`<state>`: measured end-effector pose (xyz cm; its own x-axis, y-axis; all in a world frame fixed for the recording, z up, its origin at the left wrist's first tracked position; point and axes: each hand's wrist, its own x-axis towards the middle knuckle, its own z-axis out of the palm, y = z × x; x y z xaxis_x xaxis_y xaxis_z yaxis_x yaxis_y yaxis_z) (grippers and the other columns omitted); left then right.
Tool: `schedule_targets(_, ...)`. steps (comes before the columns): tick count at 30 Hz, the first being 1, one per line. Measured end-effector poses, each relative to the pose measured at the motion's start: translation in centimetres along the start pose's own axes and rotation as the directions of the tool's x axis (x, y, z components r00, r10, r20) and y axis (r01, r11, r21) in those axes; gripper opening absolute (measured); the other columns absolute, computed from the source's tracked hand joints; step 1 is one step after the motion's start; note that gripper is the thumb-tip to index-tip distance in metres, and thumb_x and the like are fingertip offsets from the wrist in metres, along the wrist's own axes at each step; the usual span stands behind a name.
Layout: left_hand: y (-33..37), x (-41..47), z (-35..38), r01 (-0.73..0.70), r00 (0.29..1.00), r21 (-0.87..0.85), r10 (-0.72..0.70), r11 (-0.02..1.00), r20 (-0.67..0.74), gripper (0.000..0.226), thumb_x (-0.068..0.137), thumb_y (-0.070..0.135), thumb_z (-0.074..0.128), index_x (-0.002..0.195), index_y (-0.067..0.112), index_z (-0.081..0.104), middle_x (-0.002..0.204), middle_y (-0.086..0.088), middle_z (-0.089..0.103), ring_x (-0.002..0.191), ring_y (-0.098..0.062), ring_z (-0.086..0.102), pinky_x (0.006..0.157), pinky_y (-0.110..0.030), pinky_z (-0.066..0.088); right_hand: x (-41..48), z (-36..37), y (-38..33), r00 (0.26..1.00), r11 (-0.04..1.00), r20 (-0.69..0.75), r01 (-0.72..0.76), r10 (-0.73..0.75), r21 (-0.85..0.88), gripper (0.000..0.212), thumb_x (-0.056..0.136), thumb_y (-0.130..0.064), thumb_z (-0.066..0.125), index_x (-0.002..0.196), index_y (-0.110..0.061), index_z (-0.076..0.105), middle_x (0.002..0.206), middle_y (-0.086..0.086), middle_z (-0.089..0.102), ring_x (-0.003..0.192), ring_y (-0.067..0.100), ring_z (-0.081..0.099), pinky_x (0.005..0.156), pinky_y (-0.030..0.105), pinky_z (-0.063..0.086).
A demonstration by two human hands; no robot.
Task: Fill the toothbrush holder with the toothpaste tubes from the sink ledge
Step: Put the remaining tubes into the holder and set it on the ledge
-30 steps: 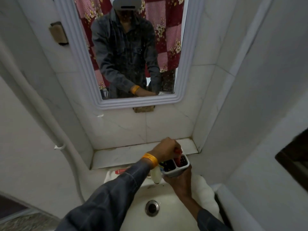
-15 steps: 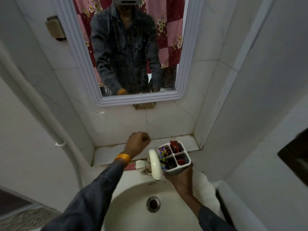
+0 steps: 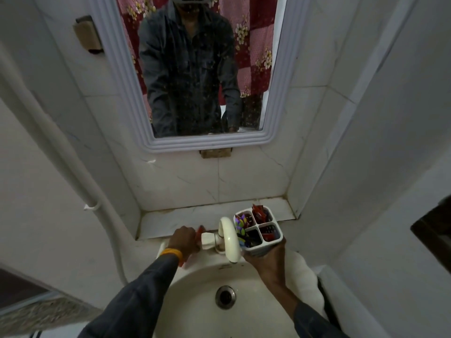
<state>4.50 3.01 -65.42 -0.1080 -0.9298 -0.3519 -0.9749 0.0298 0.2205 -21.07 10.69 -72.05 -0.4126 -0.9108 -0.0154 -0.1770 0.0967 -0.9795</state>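
Four compartments are seen in the white toothbrush holder (image 3: 259, 231), which is held from below in the right hand (image 3: 267, 258), fingers wrapped around its base, just right of the cream faucet (image 3: 229, 239). Red tubes and colourful items are stood inside it. On the sink (image 3: 195, 296) rim left of the faucet, a red-and-white toothpaste tube (image 3: 204, 237) is covered by the left hand (image 3: 186, 241); its fingers are curled over the tube, though a firm grip cannot be confirmed.

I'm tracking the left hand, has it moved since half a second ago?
Yes. The left hand has dropped from in front of the wall ledge to the sink rim left of the tap, closing on a toothpaste tube.
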Motion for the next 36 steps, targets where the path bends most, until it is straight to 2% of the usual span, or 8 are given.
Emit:
schedule_targets(4,-0.5,0.2,-5.1,0.037,0.975,-0.413,-0.122,0.910,-0.183,0.027,0.083,0.026,0.077,0.095,0.003,0.072,0.092,-0.014,0.076,0.084,-0.027,0.072,0.082,-0.036,0.059,-0.2,0.0,-0.1,1.000,1.000,-0.005,-0.009,0.009,-0.011,0.124,0.054,0.000,0.115,0.160,0.001,0.050,0.154,0.020,0.068,0.146,0.039,0.068,0.121,0.064,0.060)
schedule_targets(9,5.1,-1.0,-11.6,-0.384,0.922,-0.679,0.225,0.625,-0.315,0.012,0.086,0.021,0.074,0.091,0.011,0.069,0.087,-0.006,0.079,0.085,-0.015,0.077,0.080,-0.032,0.064,-0.4,0.2,-0.9,1.000,1.000,-0.026,0.017,-0.016,0.015,0.119,0.055,0.000,0.115,0.158,-0.003,0.055,0.150,0.015,0.073,0.142,0.034,0.073,0.118,0.062,0.063)
schedule_targets(14,13.1,-1.2,-11.4,-0.552,0.834,-0.510,0.433,0.660,-0.343,0.021,0.075,0.024,0.082,0.091,0.016,0.072,0.087,0.002,0.076,0.078,-0.012,0.075,0.071,-0.028,0.065,-0.4,0.1,-1.4,0.999,0.999,0.005,0.044,-0.044,0.024,0.113,0.055,0.003,0.113,0.154,-0.008,0.060,0.145,0.010,0.078,0.138,0.031,0.077,0.116,0.057,0.065)
schedule_targets(18,16.9,-1.3,-7.8,-0.600,0.789,-0.185,0.537,0.778,-0.299,0.025,0.074,0.030,0.083,0.094,0.017,0.073,0.093,-0.004,0.078,0.086,-0.020,0.073,0.079,-0.031,0.061,-0.3,0.3,-1.5,0.998,0.995,0.036,0.059,-0.056,-0.079,0.109,0.060,-0.009,0.115,0.154,-0.006,0.060,0.143,0.010,0.076,0.137,0.028,0.075,0.106,0.003,0.056)
schedule_targets(20,17.7,-1.2,-6.4,-0.586,0.797,-0.096,0.550,0.805,-0.249,0.018,0.080,0.025,0.078,0.094,0.014,0.074,0.095,-0.007,0.077,0.089,-0.025,0.071,0.078,-0.032,0.057,-0.4,0.2,-1.5,0.999,0.993,0.046,0.030,-0.025,-0.111,0.099,0.065,-0.014,0.113,0.149,-0.015,0.060,0.139,0.009,0.076,0.133,0.030,0.076,0.101,0.007,0.058)
schedule_targets(23,18.4,-1.1,-5.7,-0.564,0.807,0.003,0.552,0.826,-0.211,0.009,0.087,0.014,0.069,0.087,0.007,0.074,0.092,-0.013,0.076,0.088,-0.030,0.069,0.076,-0.033,0.054,-0.6,0.2,-1.6,0.997,0.996,0.071,0.007,-0.001,-0.091,0.110,0.071,-0.008,0.109,0.162,-0.008,0.048,0.154,0.014,0.068,0.148,0.029,0.066,0.123,0.032,0.058)
schedule_targets(27,18.3,-0.9,-5.6,-0.552,0.812,0.006,0.539,0.834,-0.226,0.017,0.091,0.016,0.064,0.084,0.005,0.074,0.098,-0.012,0.077,0.092,-0.030,0.071,0.082,-0.036,0.058,-0.6,0.4,-1.1,1.000,0.996,0.026,0.004,-0.002,-0.084,0.116,0.063,-0.006,0.113,0.160,0.002,0.049,0.153,0.016,0.068,0.140,0.017,0.062,0.103,-0.008,0.045)
schedule_targets(36,14.6,0.1,-8.3,-0.478,0.841,-0.201,0.379,0.855,-0.386,0.011,0.084,0.018,0.071,0.091,0.014,0.078,0.094,-0.001,0.079,0.085,-0.020,0.074,0.083,-0.035,0.061,-2.1,1.8,-2.3,0.987,1.000,-0.160,-0.014,0.013,-0.007,0.126,0.053,-0.004,0.115,0.158,-0.008,0.046,0.152,0.009,0.067,0.140,0.028,0.069,0.116,0.050,0.063)
